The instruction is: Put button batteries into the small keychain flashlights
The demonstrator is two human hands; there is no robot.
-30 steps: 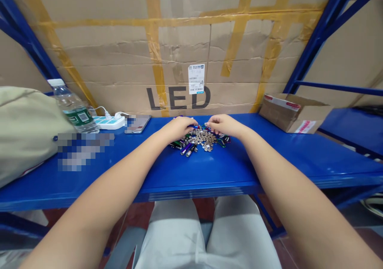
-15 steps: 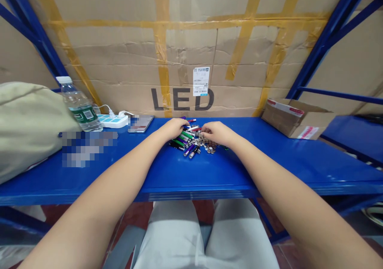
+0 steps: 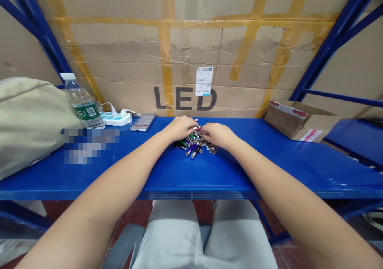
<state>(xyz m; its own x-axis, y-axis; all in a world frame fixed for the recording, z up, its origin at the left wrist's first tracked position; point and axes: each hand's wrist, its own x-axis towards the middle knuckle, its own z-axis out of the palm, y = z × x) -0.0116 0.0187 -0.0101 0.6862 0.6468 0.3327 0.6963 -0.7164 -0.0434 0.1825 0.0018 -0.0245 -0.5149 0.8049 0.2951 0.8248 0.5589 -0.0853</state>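
A heap of small tube-shaped pen lights (image 3: pixel 190 149), purple, green, black and red with silvery ends, lies on the blue table. Against its right side spread many small round silver discs (image 3: pixel 212 148) that look like button cells. My left hand (image 3: pixel 182 127) is over the back left of the heap, its fingers curled and bent toward the right. Opposite it, close to the fingertips, my right hand (image 3: pixel 219 135) has its fingers drawn together above the discs. What either hand pinches is hidden or too small to make out.
On the left are a pale bag (image 3: pixel 32 121), a water bottle (image 3: pixel 86 108), a white power strip (image 3: pixel 116 119) and a flat phone-like device (image 3: pixel 144 122). An open cardboard box (image 3: pixel 295 121) stands at the right. A large taped carton (image 3: pixel 128 69) forms the back wall, between blue posts.
My left hand has moved right over the heap, closer to my right hand, covering more of the green lights. The view has shifted slightly.
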